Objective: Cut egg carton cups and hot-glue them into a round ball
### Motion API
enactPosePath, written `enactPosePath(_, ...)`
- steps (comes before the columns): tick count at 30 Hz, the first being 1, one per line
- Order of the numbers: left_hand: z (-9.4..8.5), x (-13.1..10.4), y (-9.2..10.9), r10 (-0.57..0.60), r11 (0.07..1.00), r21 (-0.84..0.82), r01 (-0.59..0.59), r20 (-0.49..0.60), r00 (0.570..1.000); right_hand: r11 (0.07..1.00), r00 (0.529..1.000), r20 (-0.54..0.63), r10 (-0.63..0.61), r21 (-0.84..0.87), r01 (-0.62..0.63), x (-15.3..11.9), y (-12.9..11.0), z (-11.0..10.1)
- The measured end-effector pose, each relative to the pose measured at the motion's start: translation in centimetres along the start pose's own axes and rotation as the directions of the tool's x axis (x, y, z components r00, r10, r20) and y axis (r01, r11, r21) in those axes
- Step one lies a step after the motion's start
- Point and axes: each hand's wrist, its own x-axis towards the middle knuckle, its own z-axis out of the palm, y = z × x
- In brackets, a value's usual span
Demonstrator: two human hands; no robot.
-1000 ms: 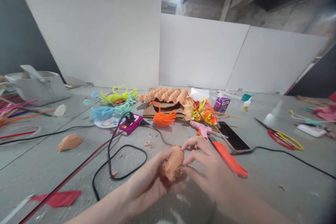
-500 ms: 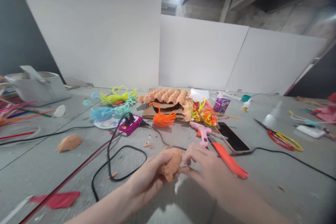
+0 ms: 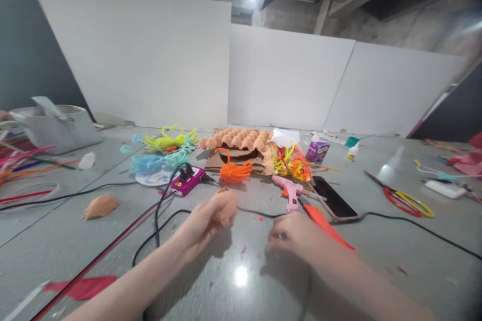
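My left hand (image 3: 205, 218) is wrapped round a torn orange-brown egg carton piece (image 3: 227, 205), just above the grey tabletop. My right hand (image 3: 291, 233), apart from it, is low over the table with its fingers curled; whether anything small is in them is hidden. Just beyond the right hand lie a pink glue gun (image 3: 291, 193) and an orange-handled cutter (image 3: 327, 225), partly behind the wrist. A similar egg carton piece (image 3: 101, 206) rests on the table to the left. Small carton scraps lie between my hands.
Behind are an egg carton tray (image 3: 241, 138), a bundle of orange pipe cleaners (image 3: 235, 170) and a purple power strip (image 3: 188, 180) with black cables. To the right lie a phone (image 3: 334, 198) and scissors (image 3: 406, 200). A metal watering can (image 3: 56, 130) stands far left.
My left hand has moved left and away from me with the egg carton piece. My right hand has drawn apart from it, slightly right, and its fingers have curled in.
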Motion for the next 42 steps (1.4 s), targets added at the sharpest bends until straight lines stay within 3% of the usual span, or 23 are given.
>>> enactPosePath(3,-0.4,0.2,0.5,0.052,0.998,0.047,-0.052,0.0,0.999,1.0,1.0,-0.025,0.016,-0.017,-0.017,0.0,-0.3,0.2)
enactPosePath(8,-0.1,-0.5,0.0,0.153,0.974,0.171,-0.151,0.003,0.988,0.997,0.991,-0.111,0.072,0.006,-0.072,-0.3,-1.9,-1.7)
enactPosePath(11,0.5,-1.2,-0.3,0.195,0.918,0.332,-0.215,0.095,0.976,0.988,0.978,-0.156,0.141,0.086,-0.128,-0.5,-2.6,-2.1)
enactPosePath(15,1.3,-2.2,-0.8,0.17,0.836,0.474,-0.277,0.255,0.952,0.964,0.982,-0.161,0.095,0.262,-0.05,-0.5,-2.8,-1.2)
enactPosePath(18,1.7,-2.8,-1.2,0.188,0.799,0.506,-0.325,0.304,0.934,0.938,0.985,-0.145,0.095,0.346,-0.039,-0.7,-3.6,-0.6)
enactPosePath(23,1.8,-3.2,-1.7,0.267,0.75,0.508,-0.424,0.354,0.896,0.954,0.97,-0.211,0.118,0.296,-0.052,-1.3,-5.7,-0.6)
enactPosePath(26,1.5,-3.1,-1.7,0.323,0.694,0.518,-0.501,0.398,0.859,0.966,0.954,-0.277,0.116,0.254,-0.044,-1.6,-6.1,-0.3)
enactPosePath(31,1.0,-2.7,-1.4,0.462,0.463,0.531,-0.71,0.538,0.705,0.979,0.912,-0.402,0.077,0.204,0.007,-2.1,-5.8,0.4)
enactPosePath(34,1.0,-2.7,-1.3,0.497,0.395,0.514,-0.761,0.578,0.648,0.989,0.901,-0.433,-0.017,0.125,0.079,-2.2,-5.9,0.2)
enactPosePath(38,1.0,-2.9,-1.3,0.519,0.361,0.493,-0.792,0.599,0.61,0.977,0.919,-0.381,-0.105,0.13,0.166,-2.1,-6.4,-0.5)
enactPosePath(42,1.0,-3.0,-1.1,0.527,0.359,0.511,-0.781,0.579,0.622,0.968,0.917,-0.387,-0.102,0.174,0.182,-2.2,-6.8,-0.8)
